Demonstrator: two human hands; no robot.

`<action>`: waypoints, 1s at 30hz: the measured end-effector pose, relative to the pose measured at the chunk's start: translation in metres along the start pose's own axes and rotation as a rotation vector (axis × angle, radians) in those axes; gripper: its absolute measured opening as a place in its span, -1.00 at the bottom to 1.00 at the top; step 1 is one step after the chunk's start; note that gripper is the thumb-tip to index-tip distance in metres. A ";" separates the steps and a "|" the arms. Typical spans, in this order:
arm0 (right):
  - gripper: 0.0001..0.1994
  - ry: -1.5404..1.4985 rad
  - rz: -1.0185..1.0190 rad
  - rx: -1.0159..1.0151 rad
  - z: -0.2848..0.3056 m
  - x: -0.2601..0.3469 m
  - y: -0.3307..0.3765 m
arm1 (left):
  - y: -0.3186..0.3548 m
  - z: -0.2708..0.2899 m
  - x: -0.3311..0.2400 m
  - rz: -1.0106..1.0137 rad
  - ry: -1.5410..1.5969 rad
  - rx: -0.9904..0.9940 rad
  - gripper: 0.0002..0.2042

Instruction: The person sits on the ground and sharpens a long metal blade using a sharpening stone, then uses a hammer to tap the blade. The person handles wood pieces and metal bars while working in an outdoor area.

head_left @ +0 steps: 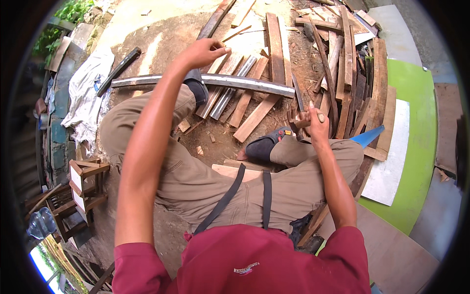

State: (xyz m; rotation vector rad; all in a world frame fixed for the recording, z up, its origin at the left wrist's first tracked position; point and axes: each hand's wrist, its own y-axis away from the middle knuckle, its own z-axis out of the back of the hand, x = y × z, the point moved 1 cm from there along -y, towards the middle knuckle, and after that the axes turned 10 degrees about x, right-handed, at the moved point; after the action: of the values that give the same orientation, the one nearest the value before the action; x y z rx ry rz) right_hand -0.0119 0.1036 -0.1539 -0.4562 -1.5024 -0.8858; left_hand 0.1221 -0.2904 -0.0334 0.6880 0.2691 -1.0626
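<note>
Bare brown dirt ground (161, 36) strewn with wood offcuts spreads under a seated person in tan trousers. On it, across the middle, lies a long curved grey-edged wooden slat (235, 82), resting on a fan of short brown planks (254, 115). The left hand (205, 51) hovers just above the slat's middle, fingers pinched narrow on something too small to tell. The right hand (316, 122) is closed around a wooden tool handle (303, 120) beside the right knee. A heap of dark scrap boards (352, 73) lies toward the right, a green panel (416, 147) beyond it, and white crumpled cloth (88, 93) at the left.
</note>
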 end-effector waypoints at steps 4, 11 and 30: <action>-0.53 0.164 0.131 -0.065 0.004 0.010 -0.001 | 0.033 0.090 -0.035 -0.012 -0.301 0.183 -0.44; -0.51 0.270 0.150 -0.043 -0.030 0.015 -0.012 | 0.038 0.111 -0.055 -0.468 -0.129 -0.164 -0.55; -0.24 0.732 0.097 0.434 -0.315 0.026 -0.227 | 0.009 0.136 0.019 0.001 -0.277 0.093 -0.42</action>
State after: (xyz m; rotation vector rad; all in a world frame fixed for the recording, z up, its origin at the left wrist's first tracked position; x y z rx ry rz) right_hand 0.0241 -0.2806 -0.2086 0.1177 -0.9370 -0.5342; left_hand 0.1229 -0.3877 0.0643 0.6143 -0.0200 -1.1599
